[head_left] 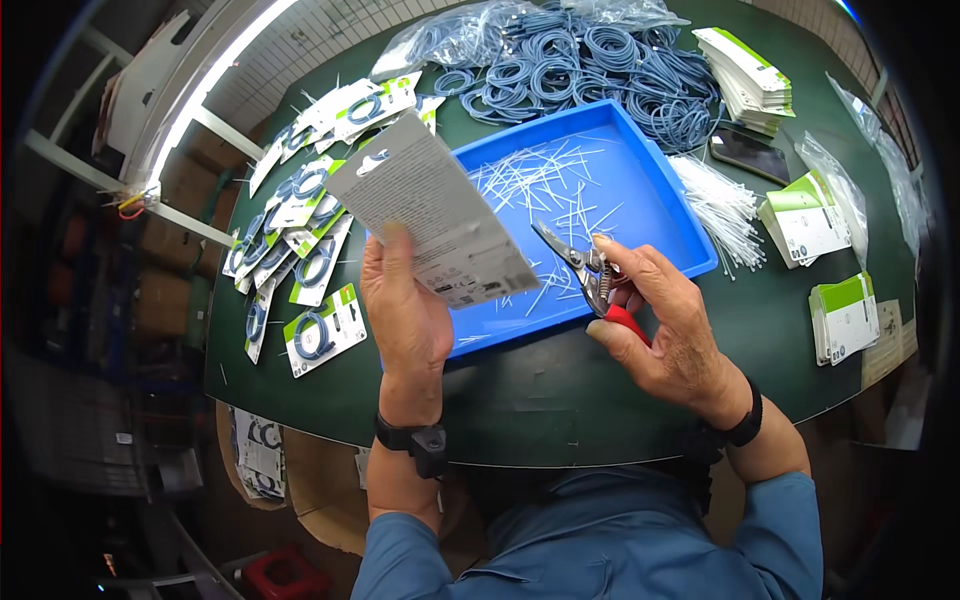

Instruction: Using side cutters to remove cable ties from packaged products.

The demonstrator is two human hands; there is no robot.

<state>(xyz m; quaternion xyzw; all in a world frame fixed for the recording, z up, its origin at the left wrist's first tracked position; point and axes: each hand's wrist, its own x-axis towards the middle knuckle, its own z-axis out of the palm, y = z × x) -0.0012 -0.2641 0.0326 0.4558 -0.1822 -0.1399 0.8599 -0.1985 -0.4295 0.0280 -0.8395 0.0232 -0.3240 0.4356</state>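
My left hand grips a grey packaging card by its left edge, thumb across the printed back, tilted over the left side of a blue tray. What hangs on the card's other side is hidden. Closed around the red handles of pruning shears is my right hand. The shears' jaws stand slightly apart over the tray, pointing toward the card without touching it. White cable tie offcuts lie scattered inside the tray.
Carded blue cables pile up on the left. Behind the tray lie loose cable coils. At the right are white cable ties, a phone and card stacks. Below the table's front edge stands a carton.
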